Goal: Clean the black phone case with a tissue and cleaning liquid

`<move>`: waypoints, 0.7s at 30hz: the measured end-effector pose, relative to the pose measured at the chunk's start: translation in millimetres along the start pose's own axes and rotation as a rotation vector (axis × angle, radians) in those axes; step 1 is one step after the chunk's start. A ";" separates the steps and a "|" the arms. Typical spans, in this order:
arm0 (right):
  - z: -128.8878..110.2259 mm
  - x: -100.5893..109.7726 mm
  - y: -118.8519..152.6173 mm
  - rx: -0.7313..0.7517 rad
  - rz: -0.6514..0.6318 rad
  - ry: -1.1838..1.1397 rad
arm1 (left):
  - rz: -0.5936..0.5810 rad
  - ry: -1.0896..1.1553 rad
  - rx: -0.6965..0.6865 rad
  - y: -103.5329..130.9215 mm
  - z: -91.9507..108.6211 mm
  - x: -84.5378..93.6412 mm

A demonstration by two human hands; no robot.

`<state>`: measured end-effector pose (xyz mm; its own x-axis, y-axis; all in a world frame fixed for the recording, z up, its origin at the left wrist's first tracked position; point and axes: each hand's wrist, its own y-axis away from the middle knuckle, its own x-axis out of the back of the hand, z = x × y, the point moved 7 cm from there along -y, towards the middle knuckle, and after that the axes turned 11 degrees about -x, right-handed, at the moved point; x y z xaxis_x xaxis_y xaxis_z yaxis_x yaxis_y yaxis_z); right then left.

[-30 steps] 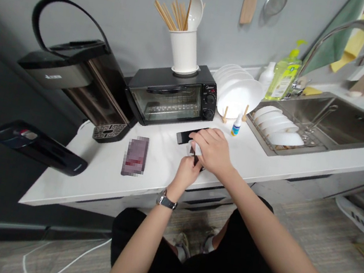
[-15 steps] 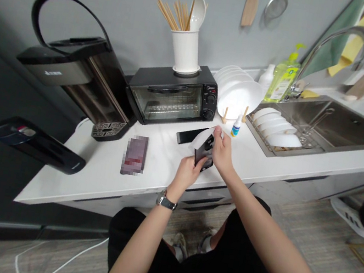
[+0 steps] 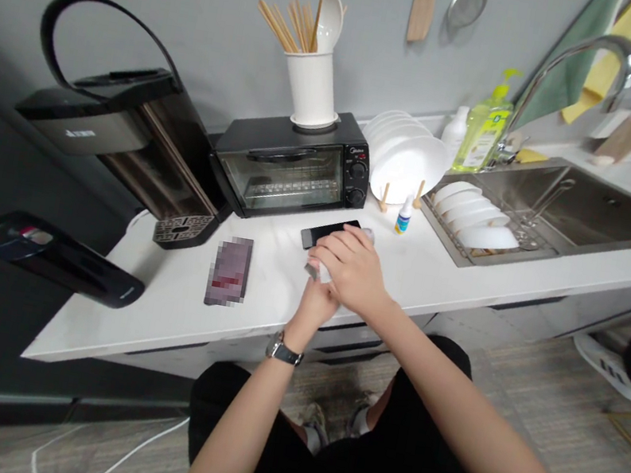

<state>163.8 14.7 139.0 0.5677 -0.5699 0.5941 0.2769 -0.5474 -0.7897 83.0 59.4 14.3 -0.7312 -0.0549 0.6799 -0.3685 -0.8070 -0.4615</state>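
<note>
Phone (image 3: 311, 270) is up between both hands, over the counter (image 3: 261, 324) near its front edge. Only a grey bit pokes out leftward past the right fingertips; from here I can't tell its long axis. Left hand (image 3: 317, 306) grips it from below, right hand (image 3: 353, 271) curls over, clutching white cloth (image 3: 325, 273) on it. Behind, black slab (image 3: 321, 234) lies lengthwise along the oven (image 3: 295, 173).

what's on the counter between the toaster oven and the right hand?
In the head view, a flat black slab lies between the toaster oven and the right hand, which partly hides it.
</note>
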 end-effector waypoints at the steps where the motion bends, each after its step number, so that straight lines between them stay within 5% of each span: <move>1: 0.8 -3.1 -4.2 0.062 -0.055 0.023 | -0.007 0.012 0.003 -0.8 0.7 -0.1; 4: 12.3 -8.9 -15.9 0.150 -0.192 0.049 | -0.028 0.055 0.007 -4.3 6.0 1.2; 7: 26.9 -6.5 -23.3 0.085 -0.195 0.008 | -0.009 0.054 0.040 -6.2 9.9 4.6; 13: 53.1 3.5 -15.8 -0.391 0.078 -0.220 | -0.047 0.016 0.027 -5.3 13.2 2.4; 17: 74.4 -8.6 -1.7 -0.719 0.143 -0.550 | -0.020 0.055 0.001 -5.1 15.0 4.4; 21: 77.3 -9.0 7.2 -0.780 0.162 -0.623 | -0.026 0.077 -0.021 -4.8 19.0 5.5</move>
<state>220.6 63.2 116.1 0.9191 -0.3732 0.1267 -0.2968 -0.8670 -0.4003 91.6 51.8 31.1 -0.7627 0.0117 0.6466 -0.3994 -0.7949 -0.4568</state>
